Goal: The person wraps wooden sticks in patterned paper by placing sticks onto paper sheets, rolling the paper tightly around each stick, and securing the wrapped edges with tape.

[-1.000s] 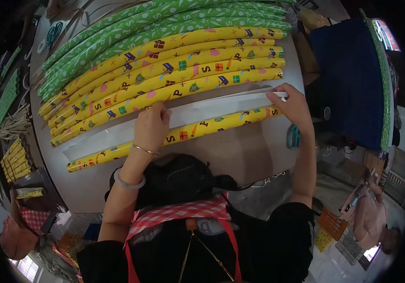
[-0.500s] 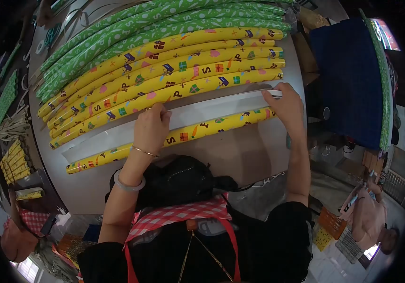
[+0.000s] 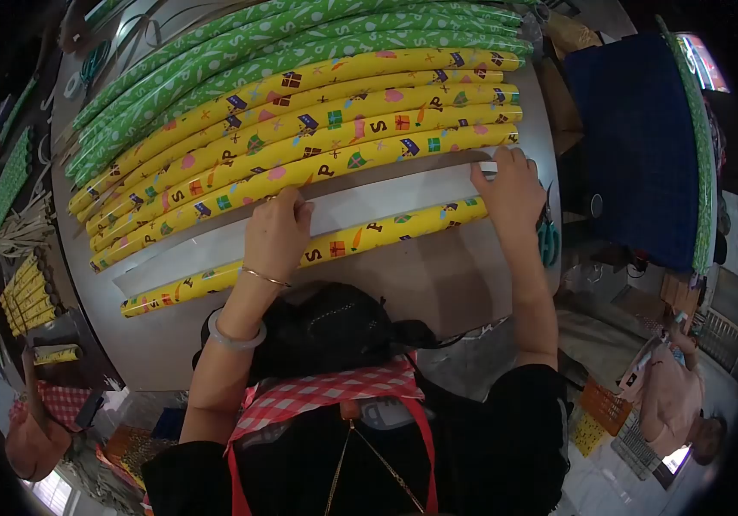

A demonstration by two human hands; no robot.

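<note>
A partly unrolled roll of yellow printed wrapping paper [image 3: 335, 249] lies across the table, its white underside [image 3: 378, 198] showing as a strip on the far side. My left hand [image 3: 279, 230] is closed at the strip's far edge near the middle, the paper between its curled fingers. At the right end, my right hand [image 3: 513, 191] bends its fingers and thumb over the paper's edge and grips it. Teal-handled scissors [image 3: 548, 242] lie just right of my right wrist.
Beyond the strip lie several yellow rolls [image 3: 300, 150] and green rolls [image 3: 300, 52], side by side. A dark blue surface [image 3: 636, 155] stands to the right. Bundled yellow rolls [image 3: 27, 294] are at the left. Other people [image 3: 38, 439] are at both sides.
My right hand has shifted slightly left along the paper's end and its wrist has turned, exposing the scissors. My left hand stays almost in place.
</note>
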